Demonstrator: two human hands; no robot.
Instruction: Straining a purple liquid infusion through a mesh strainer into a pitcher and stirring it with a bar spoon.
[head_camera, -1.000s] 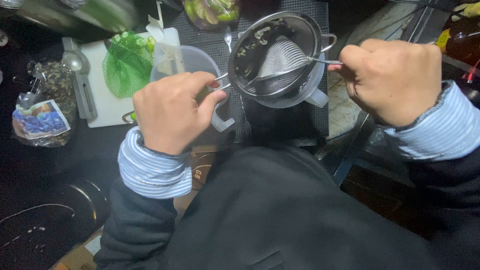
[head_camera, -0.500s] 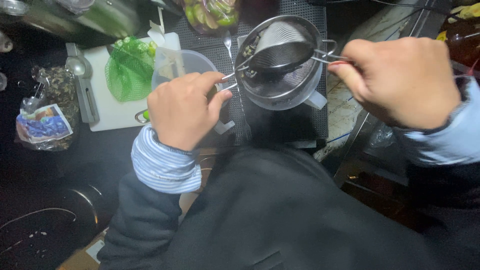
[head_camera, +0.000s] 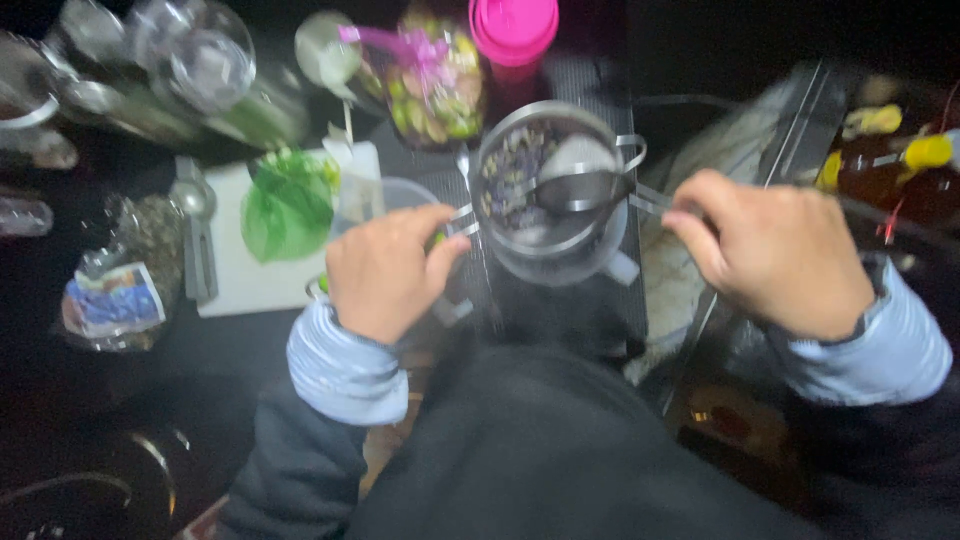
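Fingers of the left hand (head_camera: 385, 272) are curled, with thumb and forefinger pinched on the flat metal handle tab at the near-left edge of the metal strainer (head_camera: 545, 180). Fingers of the right hand (head_camera: 775, 255) are bent and closed on the thin handle of a metal spoon (head_camera: 580, 188), whose dark bowl lies inside the strainer, over its right half.

Left of the hands, at the edge of the dark counter, lies a crumpled clear packet (head_camera: 115, 290) with a pale blue-and-white label on its front and dark dried contents above it. Beside it a white cutting board (head_camera: 255, 290) carries a bright green plastic bag (head_camera: 288, 205), bunched up, and a metal scoop (head_camera: 195, 240) lies along the board's left edge. At the top, behind the strainer, a clear bag (head_camera: 435, 90) of green and yellow pieces is tied with a pink ribbon, and just right of it stands a round pink lid (head_camera: 513, 28). Far right, a yellow-capped bottle (head_camera: 925, 152) sits blurred in the dark.

The strainer is round, with a shiny rim and wire mesh, and rests across the top of a clear measuring jug (head_camera: 560, 262) that stands on a dark ribbed mat, between the two hands. Inside the mesh lies a heap of dark purple and pale bits, too blurred to name. A second clear cup (head_camera: 375, 200) stands just left of it, partly hidden by the left hand
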